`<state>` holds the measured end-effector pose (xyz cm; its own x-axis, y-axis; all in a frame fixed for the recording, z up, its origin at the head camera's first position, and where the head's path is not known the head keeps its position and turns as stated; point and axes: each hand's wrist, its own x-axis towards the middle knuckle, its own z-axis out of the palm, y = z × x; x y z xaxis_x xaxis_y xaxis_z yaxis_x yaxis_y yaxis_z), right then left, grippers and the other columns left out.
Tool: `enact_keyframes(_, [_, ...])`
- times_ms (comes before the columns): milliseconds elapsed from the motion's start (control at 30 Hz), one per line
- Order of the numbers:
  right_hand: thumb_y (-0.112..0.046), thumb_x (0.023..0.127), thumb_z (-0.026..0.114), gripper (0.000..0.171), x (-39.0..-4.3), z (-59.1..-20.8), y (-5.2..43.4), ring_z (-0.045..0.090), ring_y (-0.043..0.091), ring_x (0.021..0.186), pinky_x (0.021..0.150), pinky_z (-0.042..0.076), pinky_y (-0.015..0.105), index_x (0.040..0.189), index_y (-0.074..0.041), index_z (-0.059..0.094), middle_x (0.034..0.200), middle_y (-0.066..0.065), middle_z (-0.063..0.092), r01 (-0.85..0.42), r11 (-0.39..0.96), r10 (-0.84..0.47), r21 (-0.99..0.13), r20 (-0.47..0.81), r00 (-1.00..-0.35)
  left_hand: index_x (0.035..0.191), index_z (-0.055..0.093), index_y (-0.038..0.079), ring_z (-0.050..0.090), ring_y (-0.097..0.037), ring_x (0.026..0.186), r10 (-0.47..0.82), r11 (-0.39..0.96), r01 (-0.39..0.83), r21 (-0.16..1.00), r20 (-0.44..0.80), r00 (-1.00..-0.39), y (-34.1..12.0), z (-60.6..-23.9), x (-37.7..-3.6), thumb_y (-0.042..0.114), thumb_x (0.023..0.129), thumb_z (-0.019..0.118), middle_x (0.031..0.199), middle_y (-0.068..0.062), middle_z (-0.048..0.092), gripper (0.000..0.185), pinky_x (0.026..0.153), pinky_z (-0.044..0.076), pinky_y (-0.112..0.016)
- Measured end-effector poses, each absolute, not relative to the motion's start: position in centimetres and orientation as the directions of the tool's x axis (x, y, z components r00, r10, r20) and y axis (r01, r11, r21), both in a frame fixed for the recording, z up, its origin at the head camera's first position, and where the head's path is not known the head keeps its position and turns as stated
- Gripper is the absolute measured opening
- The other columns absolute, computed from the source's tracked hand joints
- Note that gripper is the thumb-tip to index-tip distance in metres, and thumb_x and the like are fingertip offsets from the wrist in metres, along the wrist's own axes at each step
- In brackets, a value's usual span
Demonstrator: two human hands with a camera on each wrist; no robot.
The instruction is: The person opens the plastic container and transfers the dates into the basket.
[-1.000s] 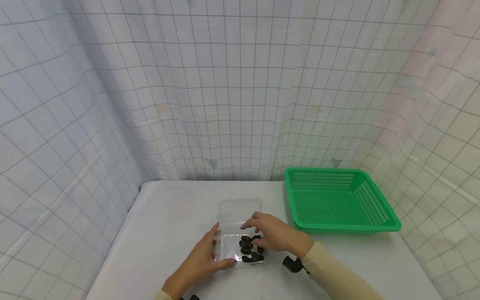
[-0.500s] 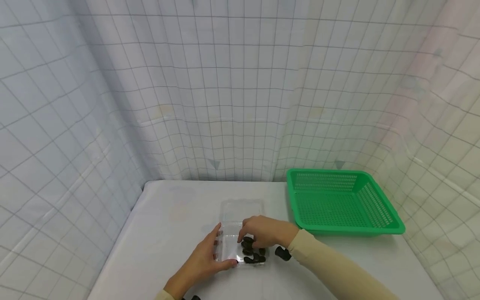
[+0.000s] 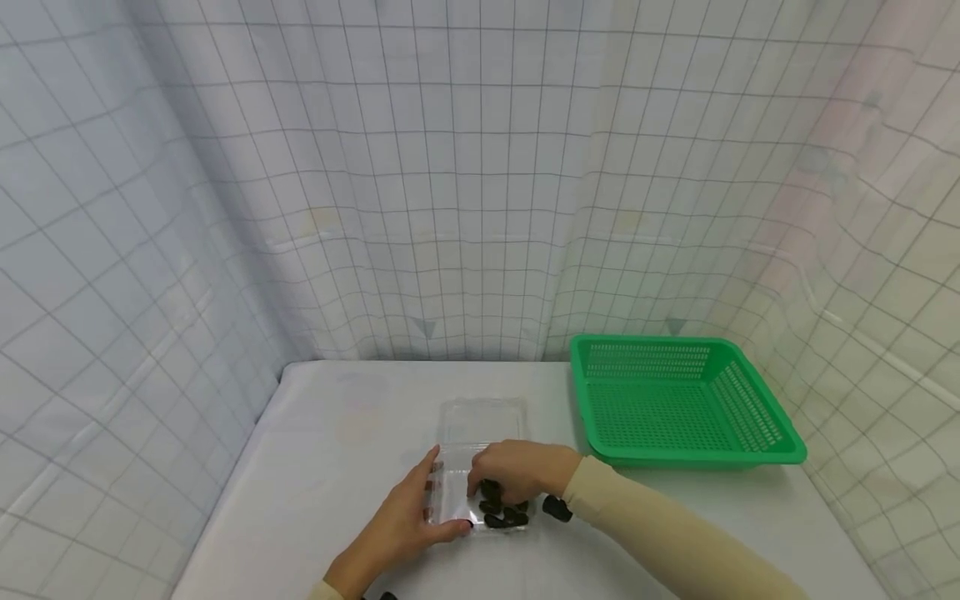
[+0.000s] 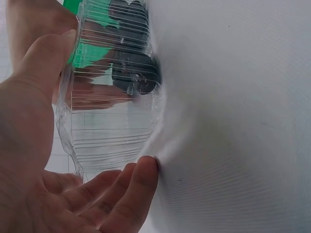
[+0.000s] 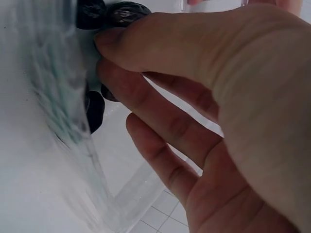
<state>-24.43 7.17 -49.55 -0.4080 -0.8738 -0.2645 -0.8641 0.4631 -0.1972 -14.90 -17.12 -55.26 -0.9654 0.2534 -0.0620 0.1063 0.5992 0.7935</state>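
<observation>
A clear plastic clamshell container [image 3: 454,498] lies open on the table, lid flipped back. Several dark, shiny, wrinkled oval fruits, date-like in shape [image 3: 506,520], sit in its right part. My left hand [image 3: 405,518] spans the container's near left corner, fingers along the left side, thumb at the front. In the left wrist view the thumb rests on the rim and the fingers reach low beside the wall. My right hand [image 3: 517,468] is down inside the container, fingers bent. In the right wrist view its thumb and fingertips come close together among the fruits [image 5: 127,13]; I cannot tell whether one is pinched.
A green plastic basket [image 3: 765,458] with slotted sides stands at the back right, beyond the right forearm. The container's transparent lid [image 3: 483,419] lies toward the back. White grid-patterned curtains [image 3: 480,167] surround the white-covered table [image 3: 337,433] at the back and sides.
My right hand has moved down and slightly left, from above the fruits into them, its fingers bending and drawing together. The left hand has stayed at the container's corner.
</observation>
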Motion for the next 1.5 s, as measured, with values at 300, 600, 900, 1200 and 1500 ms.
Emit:
enact_keyframes(300, [-0.008, 0.095, 0.095, 0.042, -24.4, -49.6, 6.9, 0.071, -0.001, 0.104, 0.100, 0.060, 0.021, 0.131, -0.029, 0.088, 0.122, -0.012, 0.081, -0.881, 0.446, -0.879, -0.157, -0.259, -0.399, 0.182, 0.029, -0.002, 0.069, -0.037, 0.142, 0.257, 0.622, 0.137, 0.770, -0.035, -0.966, -17.1, -54.9, -14.9, 0.045, 0.087, 0.106, 0.175, -0.028, 0.053, 0.131, 0.104, 0.064, -0.043])
enact_keyframes(600, [-0.010, 0.094, 0.097, 0.039, -24.2, -49.9, 7.2, 0.067, -0.002, 0.099, 0.098, 0.060, 0.020, 0.128, -0.028, 0.088, 0.120, -0.012, 0.078, -0.881, 0.444, -0.882, -0.163, -0.251, -0.398, 0.182, 0.027, -0.003, 0.069, -0.041, 0.143, 0.260, 0.611, 0.121, 0.783, -0.053, -0.964, -17.0, -55.1, -14.6, 0.042, 0.088, 0.105, 0.176, -0.033, 0.051, 0.130, 0.101, 0.065, -0.047])
enact_keyframes(900, [-0.017, 0.095, 0.098, 0.037, -24.6, -50.3, 7.4, 0.067, -0.001, 0.098, 0.098, 0.059, 0.019, 0.129, -0.027, 0.087, 0.119, -0.013, 0.078, -0.899, 0.423, -0.890, -0.115, -0.238, -0.389, 0.183, 0.028, -0.001, 0.069, -0.038, 0.142, 0.251, 0.625, 0.126, 0.770, -0.046, -0.967, -17.0, -55.0, -14.7, 0.045, 0.089, 0.104, 0.177, -0.028, 0.052, 0.130, 0.106, 0.063, -0.051])
enact_keyframes(1200, [-0.020, 0.097, 0.096, 0.035, -24.9, -50.1, 7.9, 0.067, -0.003, 0.099, 0.096, 0.059, 0.017, 0.131, -0.024, 0.088, 0.122, -0.010, 0.079, -0.894, 0.421, -0.897, -0.151, -0.217, -0.386, 0.183, 0.026, 0.000, 0.068, -0.039, 0.144, 0.245, 0.621, 0.113, 0.775, -0.056, -0.968, -16.9, -55.1, -14.6, 0.047, 0.089, 0.103, 0.176, -0.028, 0.052, 0.131, 0.105, 0.064, -0.047])
enact_keyframes(1500, [-0.017, 0.100, 0.094, 0.031, -25.0, -49.1, 8.8, 0.069, -0.002, 0.094, 0.089, 0.057, 0.015, 0.131, -0.018, 0.087, 0.123, -0.008, 0.078, -0.868, 0.431, -0.901, -0.247, -0.173, -0.398, 0.183, 0.025, -0.002, 0.066, -0.045, 0.146, 0.257, 0.585, 0.111, 0.803, -0.054, -0.965, -16.9, -55.3, -14.7, 0.043, 0.090, 0.104, 0.175, -0.029, 0.053, 0.131, 0.098, 0.068, -0.042])
